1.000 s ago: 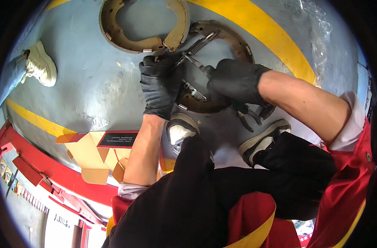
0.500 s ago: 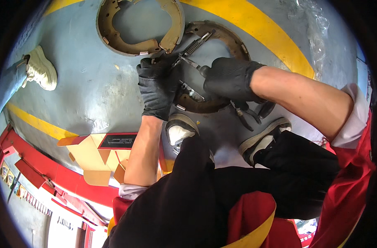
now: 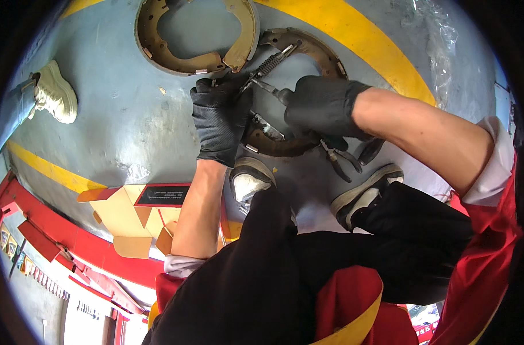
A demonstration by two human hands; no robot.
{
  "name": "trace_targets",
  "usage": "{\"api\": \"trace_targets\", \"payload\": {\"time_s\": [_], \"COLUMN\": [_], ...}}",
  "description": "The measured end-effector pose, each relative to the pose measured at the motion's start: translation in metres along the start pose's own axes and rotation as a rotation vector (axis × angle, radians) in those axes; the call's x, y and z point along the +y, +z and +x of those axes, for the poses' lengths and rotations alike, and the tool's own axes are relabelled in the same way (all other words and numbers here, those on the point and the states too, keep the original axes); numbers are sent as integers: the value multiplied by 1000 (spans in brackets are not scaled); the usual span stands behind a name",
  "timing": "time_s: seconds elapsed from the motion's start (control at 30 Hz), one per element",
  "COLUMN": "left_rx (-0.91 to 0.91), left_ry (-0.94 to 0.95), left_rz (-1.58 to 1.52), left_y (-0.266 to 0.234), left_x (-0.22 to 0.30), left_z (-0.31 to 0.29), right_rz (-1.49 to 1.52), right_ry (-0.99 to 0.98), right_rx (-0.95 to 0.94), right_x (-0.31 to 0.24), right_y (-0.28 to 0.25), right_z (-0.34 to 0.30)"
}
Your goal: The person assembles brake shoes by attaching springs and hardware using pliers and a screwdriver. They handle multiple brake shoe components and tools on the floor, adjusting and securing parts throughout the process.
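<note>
On the floor ahead lies a brown curved brake shoe assembly point(image 3: 316, 52) with a coil spring point(image 3: 267, 66) across its upper end and a small metal lever point(image 3: 266, 125) at its inner side. My left hand point(image 3: 219, 118), in a black glove, is closed round the assembly's left side, covering that part. My right hand point(image 3: 325, 108), gloved too, is closed on the dark handle of a screwdriver point(image 3: 266, 87). The shank points left, and its tip meets the metal by the spring's lower end. Exactly what the tip touches is too small to tell.
Another pair of brake shoes point(image 3: 150, 43) lies at the far left. Pliers point(image 3: 341, 161) rest near my right shoe point(image 3: 368, 195). An open cardboard box point(image 3: 132, 227) stands beside my left forearm. Another person's shoe point(image 3: 58, 92) is at left; clear plastic film point(image 3: 443, 52) lies far right.
Almost nothing differs. Both hands keep their grip, and the screwdriver stays at the spring's end; the whole view has shifted very slightly.
</note>
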State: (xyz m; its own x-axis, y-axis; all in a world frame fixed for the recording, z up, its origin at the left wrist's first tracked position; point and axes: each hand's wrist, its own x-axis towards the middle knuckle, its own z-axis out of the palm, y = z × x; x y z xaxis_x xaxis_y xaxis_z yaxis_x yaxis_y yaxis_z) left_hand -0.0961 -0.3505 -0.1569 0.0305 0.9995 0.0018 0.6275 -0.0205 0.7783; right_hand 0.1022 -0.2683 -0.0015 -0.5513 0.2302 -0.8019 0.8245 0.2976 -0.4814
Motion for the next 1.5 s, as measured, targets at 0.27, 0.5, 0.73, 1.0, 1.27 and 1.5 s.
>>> {"api": "trace_targets", "payload": {"time_s": [0.27,0.5,0.73,1.0,1.27,1.5], "left_rx": [6,-14,19,30,21,27], "left_ry": [-33,-9,16,56,62,2], "left_rz": [-10,23,-33,30,25,-71], "left_y": [-7,-6,-3,-5,-6,-2], "left_x": [6,11,5,9,7,2], "left_z": [-2,1,0,2,2,-2], "right_rz": [-186,-267,-204,-283,-112,-158], "right_ry": [-257,-136,-138,-159,-206,-230], "right_rx": [155,140,108,278,399,266], "right_x": [28,22,23,26,56,50], "right_y": [55,42,37,56,98,74], "right_z": [1,9,11,12,23,26]}}
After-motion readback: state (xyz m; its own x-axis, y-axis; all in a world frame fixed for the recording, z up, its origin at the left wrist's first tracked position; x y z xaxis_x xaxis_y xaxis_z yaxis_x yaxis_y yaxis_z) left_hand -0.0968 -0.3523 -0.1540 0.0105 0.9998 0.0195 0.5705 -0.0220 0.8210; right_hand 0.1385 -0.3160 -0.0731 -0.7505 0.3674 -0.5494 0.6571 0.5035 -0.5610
